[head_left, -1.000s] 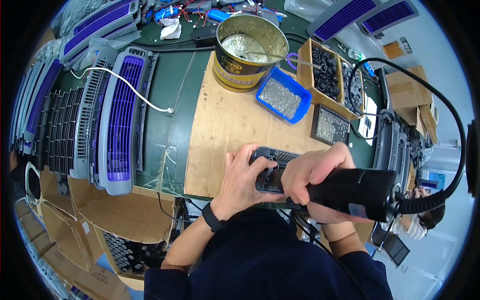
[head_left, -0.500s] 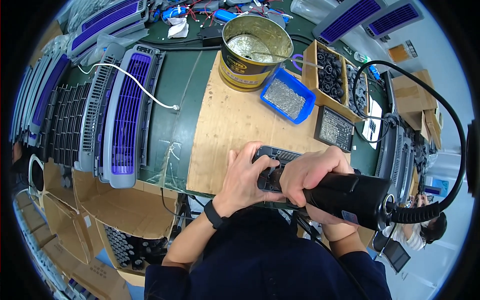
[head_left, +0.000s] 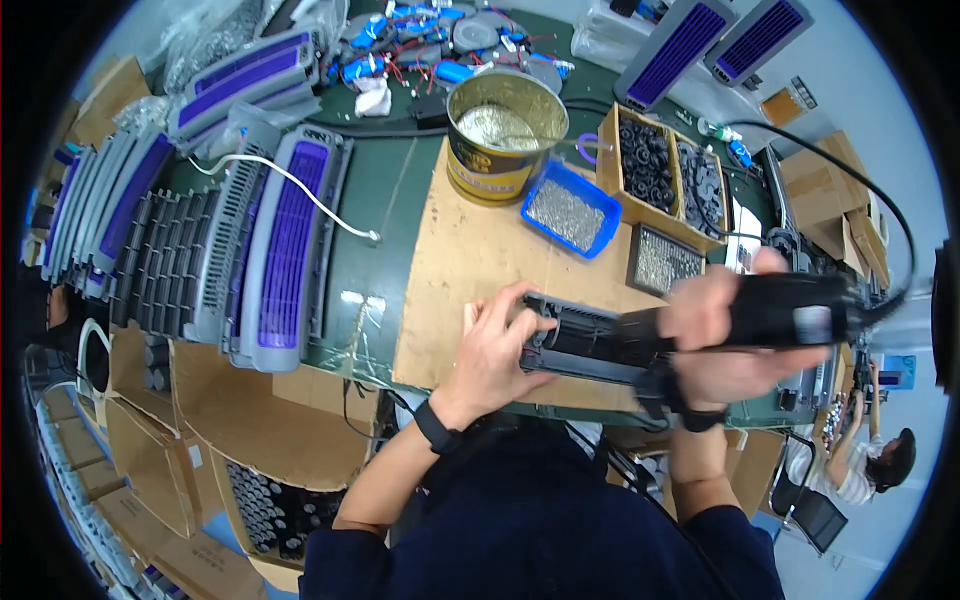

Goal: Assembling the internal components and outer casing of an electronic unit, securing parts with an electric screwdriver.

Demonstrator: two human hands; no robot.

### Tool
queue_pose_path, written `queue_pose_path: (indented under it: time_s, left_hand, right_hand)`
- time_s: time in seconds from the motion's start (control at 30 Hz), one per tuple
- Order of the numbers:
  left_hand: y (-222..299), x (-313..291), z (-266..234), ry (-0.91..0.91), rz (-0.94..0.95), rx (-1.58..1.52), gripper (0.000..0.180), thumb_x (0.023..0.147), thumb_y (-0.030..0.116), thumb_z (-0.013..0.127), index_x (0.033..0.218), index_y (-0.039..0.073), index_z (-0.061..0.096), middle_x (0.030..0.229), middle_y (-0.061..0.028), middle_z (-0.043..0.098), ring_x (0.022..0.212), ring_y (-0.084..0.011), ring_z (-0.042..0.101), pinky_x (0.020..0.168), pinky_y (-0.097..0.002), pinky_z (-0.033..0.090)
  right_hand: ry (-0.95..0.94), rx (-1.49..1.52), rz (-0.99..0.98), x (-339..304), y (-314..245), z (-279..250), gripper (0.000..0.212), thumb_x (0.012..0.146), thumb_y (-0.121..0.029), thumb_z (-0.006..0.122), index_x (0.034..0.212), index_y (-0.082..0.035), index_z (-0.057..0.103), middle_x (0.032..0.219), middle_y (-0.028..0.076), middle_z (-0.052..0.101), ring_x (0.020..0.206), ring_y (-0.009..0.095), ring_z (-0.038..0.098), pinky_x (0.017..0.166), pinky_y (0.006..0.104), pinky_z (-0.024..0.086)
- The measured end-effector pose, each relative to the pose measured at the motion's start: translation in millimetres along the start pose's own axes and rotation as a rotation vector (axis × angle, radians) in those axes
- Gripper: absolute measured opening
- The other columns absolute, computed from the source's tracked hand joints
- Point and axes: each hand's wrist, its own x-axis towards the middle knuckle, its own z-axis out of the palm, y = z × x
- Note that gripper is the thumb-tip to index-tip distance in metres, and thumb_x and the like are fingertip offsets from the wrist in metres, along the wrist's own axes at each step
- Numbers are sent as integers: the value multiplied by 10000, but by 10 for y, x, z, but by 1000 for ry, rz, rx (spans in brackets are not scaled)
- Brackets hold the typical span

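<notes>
My left hand (head_left: 490, 352) grips the left end of a long, dark grey plastic housing (head_left: 585, 332), its thumb and fingers round the end. The housing lies lengthwise across the cardboard sheet, its hollow inside facing up. My right hand (head_left: 712, 345), smeared by motion, is wrapped round a thick black electric screwdriver (head_left: 795, 310) with a cable at its back end. The tool lies almost level over the housing's right part, and its front end points left. Whether its tip touches the housing I cannot tell. Hand and tool hide the housing's right end.
Beyond the housing stand a yellow-black tin (head_left: 490, 178), a blue tray (head_left: 612, 232) of small metal pieces, a wooden box (head_left: 608, 150) of black parts and a screw tray (head_left: 665, 260). Purple-grey panels (head_left: 290, 240) lie left. A person (head_left: 850, 460) sits at far right.
My right hand and the screwdriver have moved right and up, away from my left hand, uncovering more of the housing. The left hand keeps its hold. The whole view has shifted slightly.
</notes>
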Motion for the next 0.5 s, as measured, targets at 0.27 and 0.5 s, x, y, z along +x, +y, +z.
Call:
queue_pose_path:
  time_s: [0.27,0.5]
  left_hand:
    - [204,180,-1006,-107,5,254,337,628,198,855,868,115,633,1223,-73,587,1151,-259,532,953,-409,366]
    - [-347,1600,-1817,243,-175,292,221,777,101,716,957,0,636,927,-118,689,830,-229,674,737,-335,526]
  right_hand:
    - [441,-1239,200,-38,-1305,-1644,291,989,-269,540,1170,-51,475,816,44,541,654,93,498,592,216,407]
    - [314,-1868,592,-595,-950,-2446,571,821,-69,675,1329,-25,420,1024,292,620,953,469,587,835,457,466]
